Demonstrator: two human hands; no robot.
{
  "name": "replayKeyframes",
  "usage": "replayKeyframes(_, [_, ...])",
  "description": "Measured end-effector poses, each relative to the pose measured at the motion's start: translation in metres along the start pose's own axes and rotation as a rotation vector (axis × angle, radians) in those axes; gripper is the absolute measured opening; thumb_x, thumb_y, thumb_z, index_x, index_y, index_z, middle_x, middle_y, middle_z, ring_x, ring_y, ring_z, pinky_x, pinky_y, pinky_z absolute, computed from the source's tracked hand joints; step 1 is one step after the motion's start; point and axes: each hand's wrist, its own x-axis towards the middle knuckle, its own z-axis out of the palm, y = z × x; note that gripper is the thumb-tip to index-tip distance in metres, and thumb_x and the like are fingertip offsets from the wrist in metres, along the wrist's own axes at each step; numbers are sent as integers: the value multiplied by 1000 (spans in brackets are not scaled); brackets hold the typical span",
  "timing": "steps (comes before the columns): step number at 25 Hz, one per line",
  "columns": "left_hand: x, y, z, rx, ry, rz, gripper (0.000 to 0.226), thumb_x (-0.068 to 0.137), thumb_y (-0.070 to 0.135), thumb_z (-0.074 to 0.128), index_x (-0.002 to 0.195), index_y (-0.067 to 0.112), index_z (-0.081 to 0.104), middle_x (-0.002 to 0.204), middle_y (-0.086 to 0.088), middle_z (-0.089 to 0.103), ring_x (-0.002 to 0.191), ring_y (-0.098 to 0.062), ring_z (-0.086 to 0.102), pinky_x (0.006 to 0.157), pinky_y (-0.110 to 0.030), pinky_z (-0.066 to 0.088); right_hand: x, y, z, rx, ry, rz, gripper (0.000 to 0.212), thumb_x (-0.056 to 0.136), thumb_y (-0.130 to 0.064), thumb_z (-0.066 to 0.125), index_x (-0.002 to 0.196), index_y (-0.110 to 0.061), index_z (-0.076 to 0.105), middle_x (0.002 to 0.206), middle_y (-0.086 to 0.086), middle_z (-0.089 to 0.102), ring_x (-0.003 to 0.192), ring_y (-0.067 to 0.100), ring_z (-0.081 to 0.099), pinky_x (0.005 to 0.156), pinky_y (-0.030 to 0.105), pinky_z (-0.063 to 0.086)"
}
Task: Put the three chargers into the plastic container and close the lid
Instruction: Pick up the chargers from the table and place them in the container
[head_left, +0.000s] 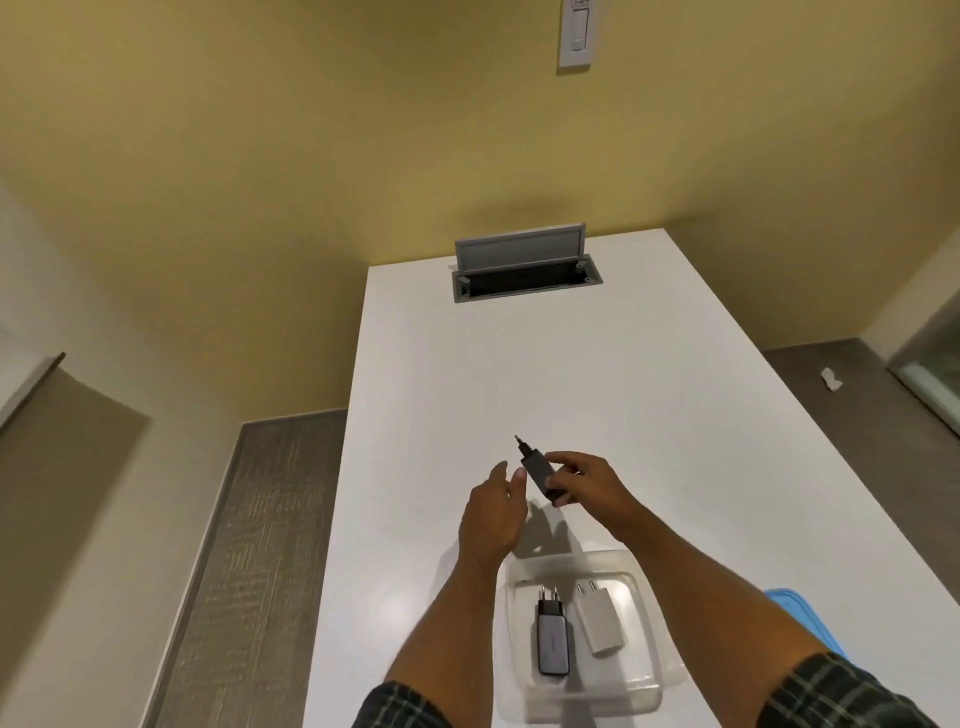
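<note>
A clear plastic container (655, 670) stands open on the white table (597, 374) near its front edge. Inside it lie a grey and black charger (551, 639) and, to its right, a white charger (597, 621). Beyond the container, above the table, my right hand (584, 480) holds a black charger (540, 467) with its prongs pointing away and up. My left hand (493, 512) is just left of that charger, fingers apart, thumb tip close to it. A blue lid (802, 618) shows at the right, partly hidden by my right forearm.
A grey cable box (524, 262) with its flap raised is set into the table's far end. The table's left edge drops to a grey floor strip. A scrap of white paper (831, 378) lies on the floor at the right.
</note>
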Motion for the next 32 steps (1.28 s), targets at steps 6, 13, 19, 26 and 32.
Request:
replayKeyframes(6, [-46,21,15,-137,-4,-49,35,100,37,46,101,12,70,88,1,76,72,-12,72,71,-28,53,-63,10,-10,-80,-87,-45,47,80,-4,70,127,-10,66,93,25,72,81,24,74,73,32,60])
replayKeyframes(13, [-84,15,42,-94,-156,-95,24,88,24,53,99,18,74,94,-3,76,86,-23,74,85,-43,60,-109,30,-22,-386,-76,-27,44,67,-23,84,108,-21,70,68,4,65,64,20,72,60,34,59])
replayKeyframes(19, [-128,3,55,460,-251,105,33,93,21,52,123,17,63,121,-4,68,112,-25,64,81,-30,48,-135,50,-24,-729,128,74,30,60,-27,72,87,-14,67,81,1,69,74,20,67,63,33,55])
replayKeyframes(26, [-133,-15,83,842,-443,268,62,95,18,47,154,25,31,166,0,22,137,-39,41,104,-46,42,-145,62,-10,-1137,95,23,32,84,-34,62,109,-15,66,111,6,61,100,28,67,79,33,51])
replayKeyframes(32, [-120,-22,91,1140,-549,335,62,98,19,49,155,30,29,167,3,16,142,-37,34,106,-46,38,-132,72,-3,-1268,25,85,34,83,-34,63,113,-18,68,113,6,66,102,26,68,81,33,54])
